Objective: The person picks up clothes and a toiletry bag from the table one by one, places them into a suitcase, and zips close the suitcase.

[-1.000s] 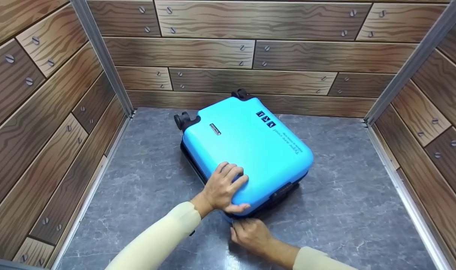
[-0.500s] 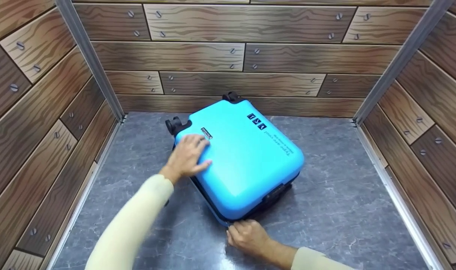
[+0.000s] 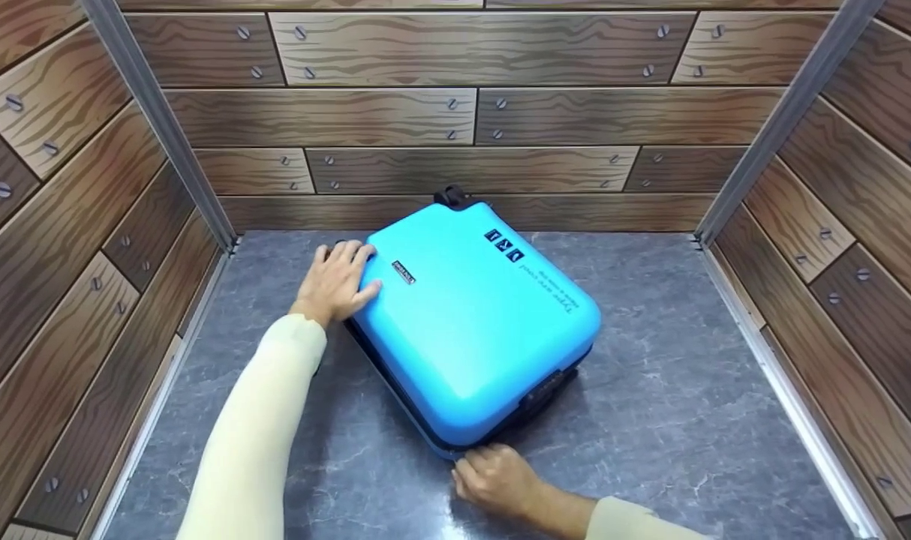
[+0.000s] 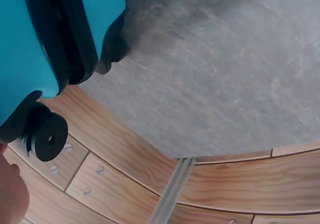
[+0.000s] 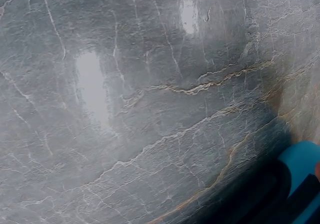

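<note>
A bright blue hard-shell suitcase (image 3: 455,322) lies on its side on the grey floor, its black wheels toward the back wall. My left hand (image 3: 337,281) rests over its left back corner, fingers extended, partly covering a wheel there. That black wheel (image 4: 50,135) shows in the left wrist view, beside a bit of my hand (image 4: 12,191) and the dark seam (image 4: 62,39) between the two shells. At the front corner my right hand (image 3: 497,480) has its fingers curled against the suitcase's lower edge. What lies between those fingertips is hidden.
Wood-patterned walls (image 3: 373,116) stand behind and on both sides, with metal strips (image 3: 163,127) at the corners. Grey marbled floor (image 3: 650,420) surrounds the suitcase. The back wheel (image 3: 452,196) is close to the rear wall.
My left hand has slid from the suitcase's front left part along its left edge to the back corner by the wheel. The right hand stays at the front corner.
</note>
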Available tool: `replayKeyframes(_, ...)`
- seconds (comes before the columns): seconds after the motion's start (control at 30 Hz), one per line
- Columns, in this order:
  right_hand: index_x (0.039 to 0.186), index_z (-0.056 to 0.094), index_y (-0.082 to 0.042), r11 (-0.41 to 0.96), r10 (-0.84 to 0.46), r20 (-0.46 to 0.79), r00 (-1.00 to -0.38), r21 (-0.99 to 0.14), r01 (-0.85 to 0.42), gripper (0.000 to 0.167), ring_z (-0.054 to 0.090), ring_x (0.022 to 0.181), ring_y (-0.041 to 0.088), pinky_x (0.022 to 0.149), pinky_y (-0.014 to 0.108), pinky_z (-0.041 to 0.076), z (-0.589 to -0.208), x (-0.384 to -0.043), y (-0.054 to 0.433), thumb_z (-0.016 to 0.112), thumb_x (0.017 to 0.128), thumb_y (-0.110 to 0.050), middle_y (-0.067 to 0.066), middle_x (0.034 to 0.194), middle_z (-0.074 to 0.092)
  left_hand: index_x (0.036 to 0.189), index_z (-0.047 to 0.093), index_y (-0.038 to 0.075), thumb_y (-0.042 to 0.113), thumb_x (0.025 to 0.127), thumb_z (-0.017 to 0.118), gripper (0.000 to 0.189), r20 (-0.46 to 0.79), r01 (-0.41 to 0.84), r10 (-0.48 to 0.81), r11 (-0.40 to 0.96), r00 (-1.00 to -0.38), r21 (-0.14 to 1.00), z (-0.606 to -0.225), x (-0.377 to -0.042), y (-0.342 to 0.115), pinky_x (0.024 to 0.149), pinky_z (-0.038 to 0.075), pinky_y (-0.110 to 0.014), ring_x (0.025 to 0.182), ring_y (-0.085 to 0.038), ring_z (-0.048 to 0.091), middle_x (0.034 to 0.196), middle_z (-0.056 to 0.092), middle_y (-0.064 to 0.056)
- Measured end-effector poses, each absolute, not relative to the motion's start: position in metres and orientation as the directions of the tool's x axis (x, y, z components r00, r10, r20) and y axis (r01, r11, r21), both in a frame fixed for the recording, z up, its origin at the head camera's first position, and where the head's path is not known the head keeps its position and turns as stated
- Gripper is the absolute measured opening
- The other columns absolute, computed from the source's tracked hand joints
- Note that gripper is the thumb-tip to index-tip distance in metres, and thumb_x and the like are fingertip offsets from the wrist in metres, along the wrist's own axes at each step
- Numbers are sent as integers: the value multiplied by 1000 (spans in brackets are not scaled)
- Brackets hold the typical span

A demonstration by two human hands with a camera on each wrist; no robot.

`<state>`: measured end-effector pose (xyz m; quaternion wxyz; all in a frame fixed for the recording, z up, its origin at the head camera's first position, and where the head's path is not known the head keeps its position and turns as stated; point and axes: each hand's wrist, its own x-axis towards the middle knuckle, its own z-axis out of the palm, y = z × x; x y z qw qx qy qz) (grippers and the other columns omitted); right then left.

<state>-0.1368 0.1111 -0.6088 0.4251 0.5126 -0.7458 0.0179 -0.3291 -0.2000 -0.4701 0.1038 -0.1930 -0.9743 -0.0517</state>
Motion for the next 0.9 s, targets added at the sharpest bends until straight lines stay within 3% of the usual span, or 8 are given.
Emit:
replayKeyframes(0.23,59,48,-20,459,-750,656,-83,426,-780,35,40,41,8,40,21,30,-609,-137,112,50,94,-23,-9,52,47,153,31,11,55,98,36,71,159,334,322,941,-933,51,-473,-320,-214,114,19,-56,136,-32,42,145,54,-13)
replayKeyframes(0.4,58,48,-20,438,-757,651,-62,436,-786,35,40,41,9,42,23,34,-609,-143,119,50,93,-22,-8,51,47,152,34,8,56,98,32,72,247,304,294,953,-923,1,-483,-308,-220,115,19,-56,131,-35,45,135,59,-17)
replayKeyframes(0.63,60,51,-19,441,-759,644,-98,397,-805,35,42,43,11,42,24,34,-607,-155,137,43,94,-20,-6,53,50,146,41,3,52,96,34,70,390,228,202,973,-898,22,-494,-289,-226,106,26,-55,113,-39,50,119,64,-21)
replayKeyframes(0.77,59,53,-18,444,-763,636,-110,394,-805,36,45,44,12,43,25,38,-605,-163,149,43,93,-19,-5,53,52,137,46,-5,47,96,39,67,455,214,153,973,-877,85,-501,-277,-226,109,29,-54,108,-42,52,108,65,-25)
replayKeyframes(0.9,60,54,-16,436,-779,616,-117,399,-806,33,47,44,12,42,25,40,-603,-172,160,46,92,-19,-3,54,52,117,55,-10,48,93,43,64,496,169,91,979,-864,116,-503,-267,-222,116,26,-53,106,-44,53,98,64,-27)
